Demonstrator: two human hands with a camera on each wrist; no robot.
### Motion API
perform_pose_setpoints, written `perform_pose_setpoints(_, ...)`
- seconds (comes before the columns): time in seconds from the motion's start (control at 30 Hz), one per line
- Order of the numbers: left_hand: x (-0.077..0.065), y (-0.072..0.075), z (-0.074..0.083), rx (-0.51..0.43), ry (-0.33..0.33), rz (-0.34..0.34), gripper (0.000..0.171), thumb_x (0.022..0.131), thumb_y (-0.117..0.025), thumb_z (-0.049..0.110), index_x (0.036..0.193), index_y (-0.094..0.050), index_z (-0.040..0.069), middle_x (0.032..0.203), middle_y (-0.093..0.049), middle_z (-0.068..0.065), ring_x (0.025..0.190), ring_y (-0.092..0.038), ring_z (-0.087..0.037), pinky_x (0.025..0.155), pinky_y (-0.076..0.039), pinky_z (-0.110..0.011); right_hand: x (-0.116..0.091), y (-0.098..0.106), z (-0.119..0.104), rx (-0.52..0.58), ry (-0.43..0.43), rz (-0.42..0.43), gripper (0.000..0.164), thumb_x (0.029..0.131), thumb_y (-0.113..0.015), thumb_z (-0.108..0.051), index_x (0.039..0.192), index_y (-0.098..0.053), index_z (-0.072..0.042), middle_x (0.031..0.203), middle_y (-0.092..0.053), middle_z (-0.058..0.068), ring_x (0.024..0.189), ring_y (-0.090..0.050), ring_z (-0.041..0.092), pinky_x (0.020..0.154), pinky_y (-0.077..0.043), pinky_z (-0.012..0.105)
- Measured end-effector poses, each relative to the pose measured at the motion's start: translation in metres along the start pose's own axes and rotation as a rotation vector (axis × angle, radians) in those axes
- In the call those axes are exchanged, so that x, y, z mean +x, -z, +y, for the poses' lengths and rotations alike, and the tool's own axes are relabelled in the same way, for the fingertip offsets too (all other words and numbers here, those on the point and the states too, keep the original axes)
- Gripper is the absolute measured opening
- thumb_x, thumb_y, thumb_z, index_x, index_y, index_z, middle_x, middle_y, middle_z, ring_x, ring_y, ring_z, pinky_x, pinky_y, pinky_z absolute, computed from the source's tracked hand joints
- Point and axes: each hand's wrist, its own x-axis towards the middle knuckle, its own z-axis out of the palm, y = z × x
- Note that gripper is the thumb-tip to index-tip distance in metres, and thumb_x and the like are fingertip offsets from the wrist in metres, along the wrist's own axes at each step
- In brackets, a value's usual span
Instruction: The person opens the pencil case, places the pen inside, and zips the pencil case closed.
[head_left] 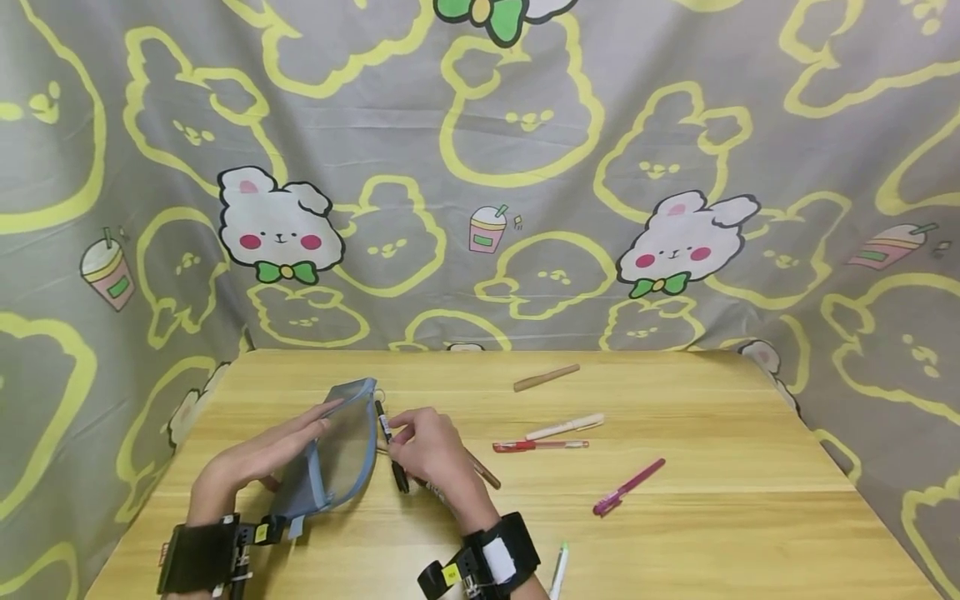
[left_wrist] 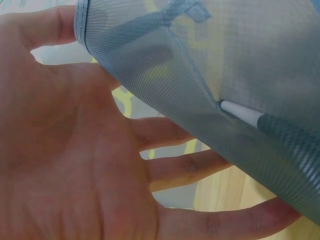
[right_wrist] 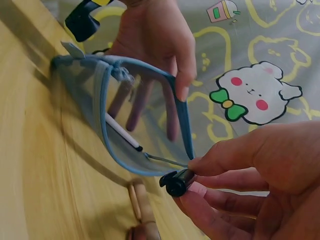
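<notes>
A blue-grey zippered mesh pencil case (head_left: 347, 454) stands tilted on the left of the table, its mouth gaping toward the right. My left hand (head_left: 262, 454) holds it by the rim, with the thumb at the edge and the fingers spread behind the mesh. Through the mesh, a pen with a white and dark barrel (left_wrist: 242, 113) shows inside. My right hand (head_left: 431, 442) pinches a black pen (head_left: 399, 477) between thumb and fingertips, right at the case's mouth. Its dark end (right_wrist: 175, 186) points toward the right wrist camera.
Near my right hand lies a brown pen (head_left: 483, 469), partly hidden by it. Farther right are a tan pen (head_left: 546, 377), a cream pen (head_left: 566, 427), a red pen (head_left: 540, 447) and a magenta pen (head_left: 628, 487). A green-tipped white pen (head_left: 559, 571) lies at the front. Patterned cloth (head_left: 420, 125) surrounds the table.
</notes>
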Motion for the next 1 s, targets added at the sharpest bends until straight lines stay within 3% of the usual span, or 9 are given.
perform_pose_setpoints(0.6,0.000,-0.002,-0.001,-0.006,-0.003,0.009,0.071,0.109,-0.035,0.052,0.167,-0.010,0.019,0.166,0.002,-0.032,0.139,-0.015,-0.071,0.067,-0.054,-0.072,0.016,-0.042,-0.011,0.205,-0.050,-0.046,0.032,0.090,-0.074,0.002,0.122,-0.070,0.006,0.082,-0.071,0.003,0.061,-0.072,0.023,0.057,-0.060,0.029)
perform_pose_setpoints(0.73,0.001,-0.001,-0.002,-0.001,0.000,0.007,0.070,0.109,-0.034,0.050,0.167,-0.009,0.018,0.166,0.002,-0.033,0.139,-0.016,-0.071,0.068,-0.053,-0.073,0.017,-0.044,-0.014,0.286,-0.057,-0.047,0.031,0.090,-0.070,0.007,0.121,-0.070,0.005,0.088,-0.071,0.003,0.073,-0.071,0.017,0.061,-0.061,0.029)
perform_pose_setpoints(0.87,0.001,-0.001,-0.002,0.003,0.000,0.007,0.069,0.110,-0.033,0.049,0.167,-0.010,0.017,0.166,0.003,-0.032,0.139,-0.016,-0.071,0.068,-0.054,-0.072,0.016,-0.041,-0.015,0.298,-0.055,-0.049,0.030,0.089,-0.067,0.011,0.117,-0.072,0.003,0.091,-0.071,0.004,0.081,-0.072,0.021,0.063,-0.061,0.028)
perform_pose_setpoints(1.0,0.001,0.000,-0.002,-0.007,0.001,0.011,0.069,0.110,-0.033,0.050,0.167,-0.010,0.018,0.167,0.002,-0.031,0.140,-0.016,-0.070,0.067,-0.055,-0.070,0.014,-0.031,-0.013,0.222,0.014,-0.073,0.022,0.092,-0.069,0.004,0.112,-0.075,-0.001,0.095,-0.072,0.005,0.082,-0.071,0.018,0.065,-0.059,0.024)
